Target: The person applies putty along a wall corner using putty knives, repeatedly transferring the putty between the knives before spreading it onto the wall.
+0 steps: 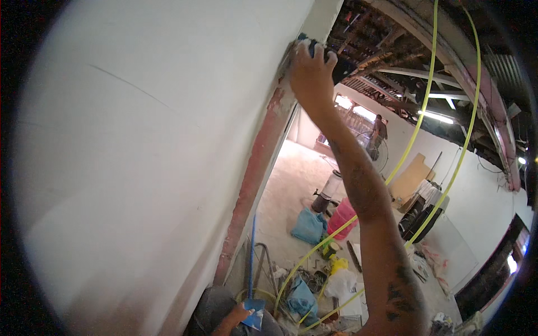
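High on the end edge of a white wall (129, 140), my right hand (312, 75) presses a dark flat tool (342, 69). Its fingers curl over the tool, hiding much of it, and have whitish smears. The wall edge (251, 166) beneath shows a rough strip of reddish and grey patches. Low in the view, near my dark-clothed leg (213, 311), my left hand (240, 313) grips a blue putty spreader (255, 314) with pale smears on it. A thin blue pole (253, 255) rises just behind the spreader.
Yellow hoses (421, 117) hang down across the right side and trail over the floor. Beyond lie a light-blue bag (308, 226), a pink container (342, 217), a cylindrical machine (327, 192) and plastic bags (340, 284). Another person (378, 137) stands at the far windows.
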`<control>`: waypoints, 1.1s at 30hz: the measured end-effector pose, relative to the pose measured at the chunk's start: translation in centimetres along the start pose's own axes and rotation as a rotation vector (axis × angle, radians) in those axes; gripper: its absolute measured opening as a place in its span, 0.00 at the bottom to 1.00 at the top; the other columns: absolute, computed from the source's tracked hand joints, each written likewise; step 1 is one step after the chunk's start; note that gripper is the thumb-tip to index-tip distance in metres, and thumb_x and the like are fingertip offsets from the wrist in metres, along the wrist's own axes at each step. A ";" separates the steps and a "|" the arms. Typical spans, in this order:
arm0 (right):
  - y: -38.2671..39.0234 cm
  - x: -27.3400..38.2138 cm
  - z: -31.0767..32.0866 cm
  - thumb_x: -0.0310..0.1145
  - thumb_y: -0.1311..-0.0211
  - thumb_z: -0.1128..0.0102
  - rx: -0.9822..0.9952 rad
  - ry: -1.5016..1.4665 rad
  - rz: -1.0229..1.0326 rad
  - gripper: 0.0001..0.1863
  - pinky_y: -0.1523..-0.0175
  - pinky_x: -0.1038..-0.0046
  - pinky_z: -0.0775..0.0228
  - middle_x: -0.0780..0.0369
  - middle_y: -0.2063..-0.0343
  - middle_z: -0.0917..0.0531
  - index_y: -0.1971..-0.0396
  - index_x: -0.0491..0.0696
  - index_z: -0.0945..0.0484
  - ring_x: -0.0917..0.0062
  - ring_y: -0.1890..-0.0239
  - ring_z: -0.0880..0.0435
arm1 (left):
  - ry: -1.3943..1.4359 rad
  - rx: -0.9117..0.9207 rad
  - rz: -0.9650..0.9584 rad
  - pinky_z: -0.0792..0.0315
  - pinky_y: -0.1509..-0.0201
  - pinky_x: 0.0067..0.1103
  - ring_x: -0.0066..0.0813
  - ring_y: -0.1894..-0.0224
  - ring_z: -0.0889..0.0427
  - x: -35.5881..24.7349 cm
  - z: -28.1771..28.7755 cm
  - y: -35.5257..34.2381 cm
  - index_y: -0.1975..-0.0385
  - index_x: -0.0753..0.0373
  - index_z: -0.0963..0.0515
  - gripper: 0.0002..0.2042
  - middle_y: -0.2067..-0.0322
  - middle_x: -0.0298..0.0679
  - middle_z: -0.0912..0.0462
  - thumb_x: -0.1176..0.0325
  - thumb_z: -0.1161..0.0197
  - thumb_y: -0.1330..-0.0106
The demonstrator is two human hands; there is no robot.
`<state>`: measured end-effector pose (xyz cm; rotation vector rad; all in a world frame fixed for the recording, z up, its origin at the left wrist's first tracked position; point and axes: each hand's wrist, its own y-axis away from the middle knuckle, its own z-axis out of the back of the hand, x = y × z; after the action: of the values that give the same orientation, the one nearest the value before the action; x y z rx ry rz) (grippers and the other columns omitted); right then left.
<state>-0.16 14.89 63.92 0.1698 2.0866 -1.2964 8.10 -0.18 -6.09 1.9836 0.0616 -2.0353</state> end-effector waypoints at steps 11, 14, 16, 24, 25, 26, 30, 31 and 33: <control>9.2 1.2 10.7 0.26 0.52 0.49 0.376 -0.743 0.088 0.25 0.45 0.59 0.46 0.55 0.51 0.33 0.49 0.43 0.34 0.63 0.47 0.35 | -0.196 -0.042 -0.001 0.28 0.59 0.31 0.40 0.63 0.20 -2.5 0.5 1.1 0.57 0.72 0.29 0.20 0.65 0.50 0.21 0.64 0.37 0.46; 7.2 -3.9 10.2 0.16 0.54 0.55 0.102 -0.722 -0.052 0.28 0.44 0.63 0.43 0.57 0.51 0.27 0.49 0.48 0.31 0.65 0.48 0.31 | -0.189 -0.027 0.031 0.28 0.59 0.31 0.41 0.62 0.20 -0.9 0.0 0.1 0.57 0.72 0.29 0.21 0.65 0.51 0.21 0.64 0.37 0.46; 3.3 -8.3 7.2 0.14 0.50 0.63 -0.142 -0.865 -0.197 0.27 0.43 0.63 0.40 0.52 0.56 0.24 0.50 0.48 0.29 0.59 0.49 0.28 | -0.207 -0.026 0.046 0.28 0.58 0.31 0.41 0.62 0.21 0.0 -0.3 -0.6 0.57 0.72 0.29 0.21 0.65 0.51 0.21 0.64 0.37 0.46; -8.0 -15.0 -5.8 0.26 0.47 0.47 -0.197 -0.946 -0.626 0.22 0.60 0.66 0.30 0.51 0.70 0.20 0.48 0.44 0.31 0.64 0.68 0.21 | -0.292 -0.027 0.063 0.29 0.57 0.32 0.43 0.61 0.21 0.2 -1.1 -1.8 0.57 0.72 0.30 0.22 0.64 0.52 0.21 0.63 0.37 0.46; -8.1 -14.8 -6.9 0.26 0.47 0.46 -0.137 -0.971 -0.720 0.23 0.63 0.66 0.31 0.52 0.73 0.20 0.48 0.43 0.31 0.65 0.72 0.21 | -0.299 -0.024 0.069 0.29 0.57 0.32 0.43 0.60 0.21 0.1 -1.2 -1.8 0.57 0.72 0.30 0.22 0.64 0.52 0.21 0.63 0.37 0.46; -8.1 -14.5 -7.7 0.23 0.49 0.48 -0.068 -1.010 -0.764 0.23 0.63 0.67 0.30 0.53 0.75 0.21 0.49 0.40 0.32 0.69 0.74 0.22 | -0.303 -0.022 0.071 0.29 0.57 0.32 0.43 0.60 0.21 0.1 -1.2 -1.8 0.57 0.72 0.30 0.22 0.63 0.52 0.22 0.63 0.37 0.46; -6.5 -11.7 -9.5 0.17 0.56 0.54 -0.439 -1.176 -0.761 0.25 0.60 0.73 0.30 0.54 0.71 0.20 0.52 0.39 0.30 0.72 0.70 0.21 | -0.321 -0.018 0.076 0.29 0.57 0.32 0.44 0.60 0.22 0.2 -1.2 -1.8 0.56 0.72 0.30 0.22 0.63 0.53 0.22 0.62 0.38 0.46; -6.1 -11.2 -9.5 0.17 0.56 0.54 -0.436 -1.179 -0.764 0.25 0.60 0.73 0.30 0.54 0.71 0.20 0.52 0.39 0.30 0.72 0.70 0.21 | -0.324 -0.017 0.077 0.29 0.56 0.32 0.44 0.60 0.22 0.3 -1.3 -1.8 0.56 0.73 0.30 0.22 0.63 0.53 0.22 0.62 0.38 0.46; -5.2 -10.3 -9.4 0.16 0.57 0.55 -0.543 -1.311 -0.749 0.25 0.55 0.75 0.32 0.55 0.67 0.20 0.52 0.40 0.29 0.72 0.64 0.21 | -0.332 -0.012 0.080 0.29 0.56 0.33 0.44 0.59 0.22 0.4 -1.3 -1.8 0.56 0.73 0.30 0.22 0.63 0.53 0.22 0.62 0.38 0.46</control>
<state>1.15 22.47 76.66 -1.4100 1.1885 -0.7111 8.88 1.81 -6.82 1.5888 -0.0751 -2.2737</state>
